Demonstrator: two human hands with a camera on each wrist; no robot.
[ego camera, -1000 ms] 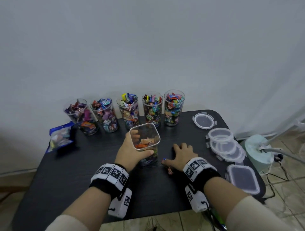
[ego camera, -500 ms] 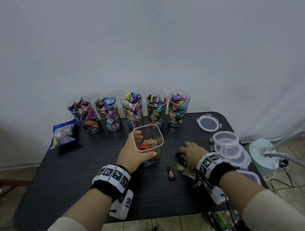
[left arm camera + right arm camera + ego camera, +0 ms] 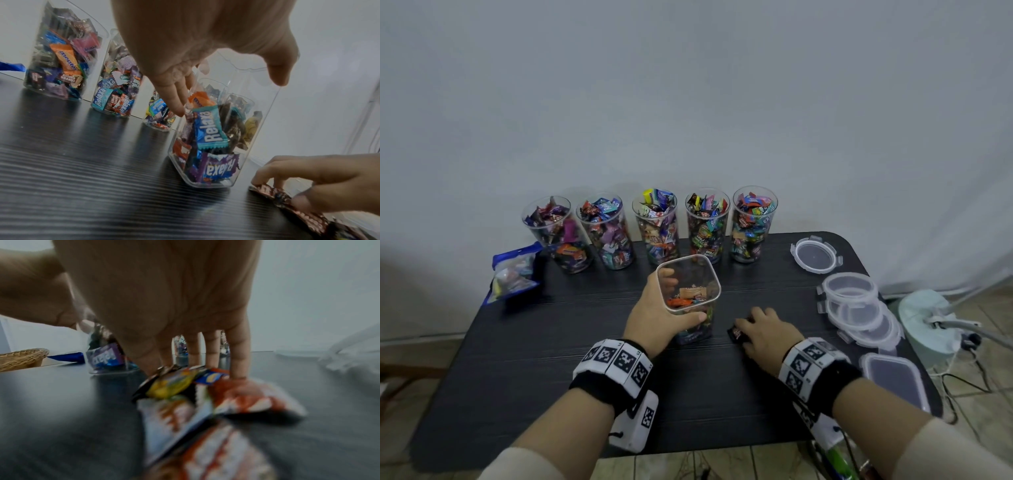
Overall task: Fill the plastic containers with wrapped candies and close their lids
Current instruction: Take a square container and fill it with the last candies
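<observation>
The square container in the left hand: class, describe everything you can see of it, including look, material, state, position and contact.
The square container looks like clear, smooth plastic, tall, with rounded corners and an open top with no lid. It stands upright on the black table, in front of the row of candy-filled cups. Wrapped candies fill about its lower half, among them teal and purple Relaxa wrappers. The left hand grips its upper part, thumb on the near side. The right hand rests beside it without touching.

Both forearms in cream long sleeves (image 3: pixel 524 462), pushed up short of the wrists. Each wrist has a black fabric wrist cuff (image 3: pixel 602 390) topped by a white segmented band of square black-and-white fiducial tags (image 3: pixel 619 359). A white boxy camera module (image 3: pixel 637 425), also tagged, hangs under each cuff. Thin black cable (image 3: pixel 849 448) on the right one.
</observation>
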